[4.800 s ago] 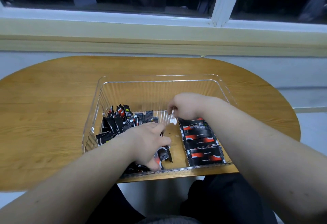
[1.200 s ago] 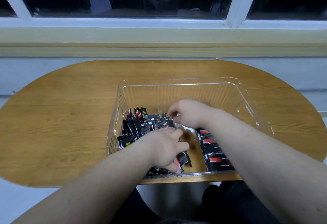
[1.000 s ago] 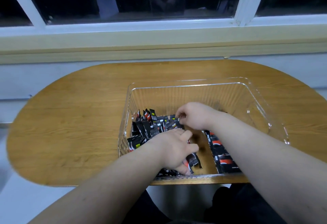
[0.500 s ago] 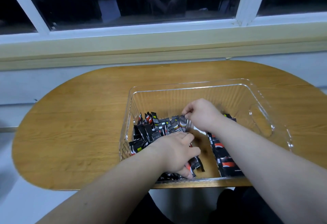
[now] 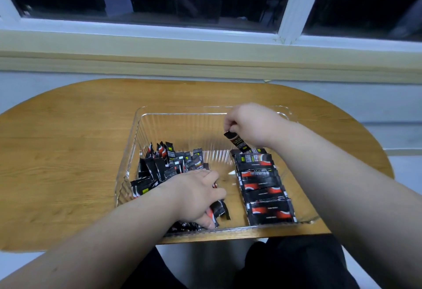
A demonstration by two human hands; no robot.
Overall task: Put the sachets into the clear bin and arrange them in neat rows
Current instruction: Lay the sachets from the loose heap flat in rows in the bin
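Observation:
A clear ribbed bin (image 5: 182, 126) stands on the wooden table. A loose heap of black and red sachets (image 5: 166, 163) fills its left side. Down its right side runs a flat overlapping row of sachets (image 5: 262, 181). My right hand (image 5: 251, 124) pinches one black sachet (image 5: 237, 143) by its top end, hanging tilted just above the far end of the row. My left hand (image 5: 196, 195) lies on the near part of the heap, fingers curled around a few sachets (image 5: 219, 211) at the bin's front.
The oval wooden table (image 5: 68, 151) stands against a wall under a window sill (image 5: 205, 49). The bin's front edge sits near the table's near edge. My dark-clothed legs (image 5: 285, 263) show below the table.
My right hand lifted a sachet out of the heap's far end and carried it right and up, over the far end of the row. My left hand stayed on the heap.

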